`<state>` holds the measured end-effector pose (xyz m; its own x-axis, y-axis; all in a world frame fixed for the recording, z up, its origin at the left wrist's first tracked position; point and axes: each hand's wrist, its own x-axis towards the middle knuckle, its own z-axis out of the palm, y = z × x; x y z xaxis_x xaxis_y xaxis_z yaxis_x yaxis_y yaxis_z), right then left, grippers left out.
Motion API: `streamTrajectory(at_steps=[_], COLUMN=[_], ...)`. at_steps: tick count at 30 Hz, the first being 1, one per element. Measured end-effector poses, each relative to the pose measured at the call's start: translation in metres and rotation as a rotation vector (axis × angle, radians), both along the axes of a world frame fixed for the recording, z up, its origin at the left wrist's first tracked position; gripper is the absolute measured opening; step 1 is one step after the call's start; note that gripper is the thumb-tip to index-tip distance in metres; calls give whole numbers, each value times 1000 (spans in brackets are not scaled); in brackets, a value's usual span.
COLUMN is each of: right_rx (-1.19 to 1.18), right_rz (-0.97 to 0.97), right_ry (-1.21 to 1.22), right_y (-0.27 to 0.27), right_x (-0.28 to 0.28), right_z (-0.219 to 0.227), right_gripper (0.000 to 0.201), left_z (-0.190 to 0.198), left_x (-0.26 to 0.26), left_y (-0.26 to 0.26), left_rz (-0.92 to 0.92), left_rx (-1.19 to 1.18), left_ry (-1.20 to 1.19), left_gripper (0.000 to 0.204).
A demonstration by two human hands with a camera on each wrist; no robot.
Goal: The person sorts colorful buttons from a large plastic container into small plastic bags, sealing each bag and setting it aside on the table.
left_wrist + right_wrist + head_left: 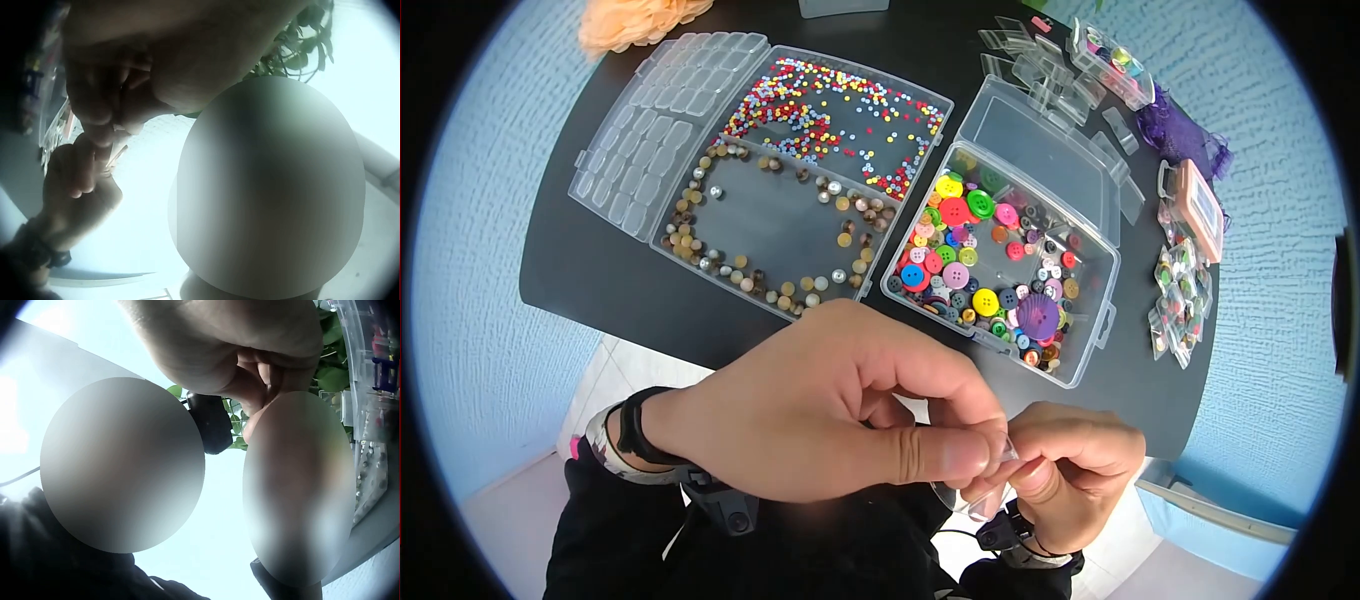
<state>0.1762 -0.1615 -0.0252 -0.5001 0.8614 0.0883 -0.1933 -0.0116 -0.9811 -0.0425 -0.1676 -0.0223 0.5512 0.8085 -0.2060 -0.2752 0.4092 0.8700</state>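
Note:
Close to my body, in front of the table edge, my left hand (840, 410) and right hand (1080, 460) meet at a small clear plastic box (985, 503). My left thumb and forefinger pinch its upper side, while the right thumb and curled fingers grip it from the other side. Much of the box is hidden behind fingers. Beyond the hands stands an open clear box (1090, 360) of mixed buttons, a big purple button (1038, 317) among them. In the left wrist view the right hand (81, 181) touches the left at the fingertips.
A divided clear case (785, 215) holds small coloured beads and brown and silver round beads; its ribbed lid (650, 130) lies open leftward. Little clear boxes (1040, 70) lie at the back right. Filled little boxes (1180, 300), a pink case (1197, 205) and a purple pouch (1185, 130) line the right.

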Motion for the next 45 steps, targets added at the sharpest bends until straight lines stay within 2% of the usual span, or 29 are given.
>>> streamTrajectory(at_steps=[2, 4, 6, 9, 11, 13, 15, 17, 19, 21, 23, 25, 27, 28, 29, 30, 31, 32, 34, 35, 38, 40, 41, 43, 45], right_rx=[-9, -20, -121, -193, -107, -18, 31, 36, -189, -184, -221, -215, -308, -260, -265, -236, -207, -281, -243, -215, -241, -225, -205, -270, -305], right_rz=[1, 3, -30, -82, -140, -199, -269, -301, -481, -530, -576, -574, -692, -784, -783, -695, -607, -659, -646, -610, -587, -585, -578, -586, -579], right_ry=[-13, -27, -68, -105, -136, -166, -254, -192, -68, -48, -47, -25, -19, -37, -30, -39, -50, -67, -44, -39, 22, 47, 68, 56, 124], right_y=[-1, -2, -4, -6, -5, 1, 7, 14, 15, 17, 18, 21, 25, 27, 25, 20, 18, 19, 22, 22, 21, 19, 18, 15, 14], right_x=[1, 1, 2, 2, 0, 2, 7, 19, 34, 45, 56, 62, 62, 59, 70, 87, 99, 86, 83, 84, 81, 86, 87, 90, 89], right_z=[1, 4, 6, 9, 2, -2, -4, -12, -16, -25, -38, -44, -42, -46, -55, -64, -74, -56, -56, -58, -55, -61, -63, -61, -60], right_gripper=[11, 12, 12, 11, 10, 10, 10, 11, 12, 13, 12, 8, 5, 11, 11, 12, 12, 10, 11, 12, 15, 15, 16, 17, 23], left_z=[0, 1, 3, 9, 11, 13, 17, 23, 29, 32, 25, 21, 22, 17, 8, 6, 5, 9, -4, -1, -24, -31, -34, -40, -40], left_x=[0, 0, 1, 3, 5, 7, 9, 6, -2, -15, -25, -32, -29, -33, -38, -36, -32, -17, -2, 13, 34, 46, 47, 46, 47], left_y=[1, 1, 0, 0, 1, 13, 30, 56, 91, 130, 168, 204, 231, 245, 259, 267, 275, 281, 306, 313, 344, 348, 349, 350, 348], left_rz=[-34, -32, -29, 1, 177, 182, 209, 210, 321, 332, 372, 366, 358, 356, 327, 285, 278, 270, 198, 130, 89, 77, 68, 28, 32], left_rx=[-96, -128, -156, -133, 121, 203, 377, 356, 323, 381, 444, 367, 293, 292, 506, 726, 727, 761, 884, 860, 850, 838, 836, 911, 881], left_ry=[-123, -124, -124, -4, 289, 335, 513, 545, 640, 702, 637, 547, 705, 714, 1039, 1358, 1363, 1320, 1177, 1191, 1146, 1347, 1347, 1410, 1400], left_gripper=[19, 20, 21, 21, 22, 19, 16, 15, 14, 13, 14, 22, 24, 24, 23, 22, 22, 21, 20, 21, 30, 46, 46, 59, 59])
